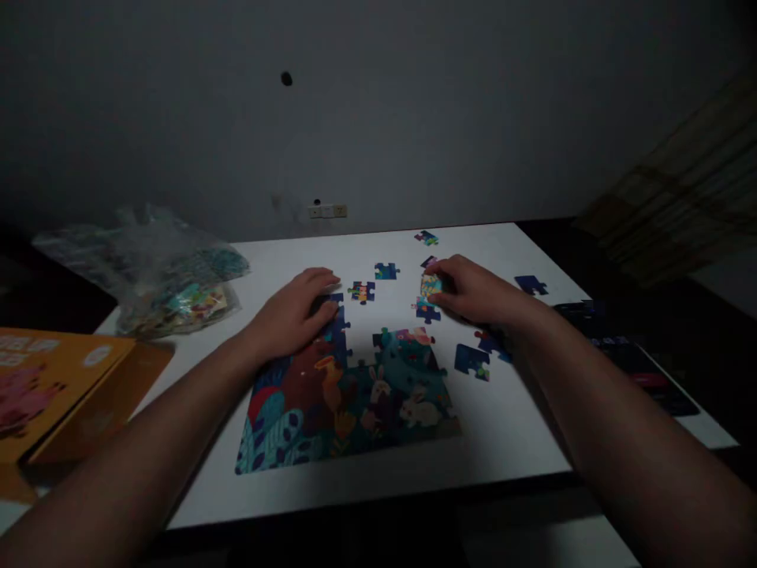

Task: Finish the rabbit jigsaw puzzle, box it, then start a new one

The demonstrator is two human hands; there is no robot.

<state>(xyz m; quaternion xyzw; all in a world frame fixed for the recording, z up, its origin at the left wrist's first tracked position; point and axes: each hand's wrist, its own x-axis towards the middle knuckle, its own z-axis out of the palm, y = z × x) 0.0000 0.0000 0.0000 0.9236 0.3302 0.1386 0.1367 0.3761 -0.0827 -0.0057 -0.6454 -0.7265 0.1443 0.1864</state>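
Observation:
A partly joined jigsaw puzzle (355,402) with rabbits and a vase lies flat on the white table (509,426). My left hand (296,312) rests over its upper left edge, thumb and fingers apart, holding nothing that I can see. Beyond the puzzle's upper right side, my right hand (473,290) pinches a light, patterned puzzle piece (430,285) between thumb and fingers. Just below that piece lies a blue puzzle piece (426,310), close to my right thumb. A colourful puzzle piece (362,292) and a dark blue one (386,271) lie between my hands.
Loose puzzle pieces (471,361) lie under and around my right forearm, with another (531,285) farther right. A clear plastic bag (177,276) of pieces sits at the left, behind an orange box (71,386). Something dark and flat (639,371) lies along the right edge.

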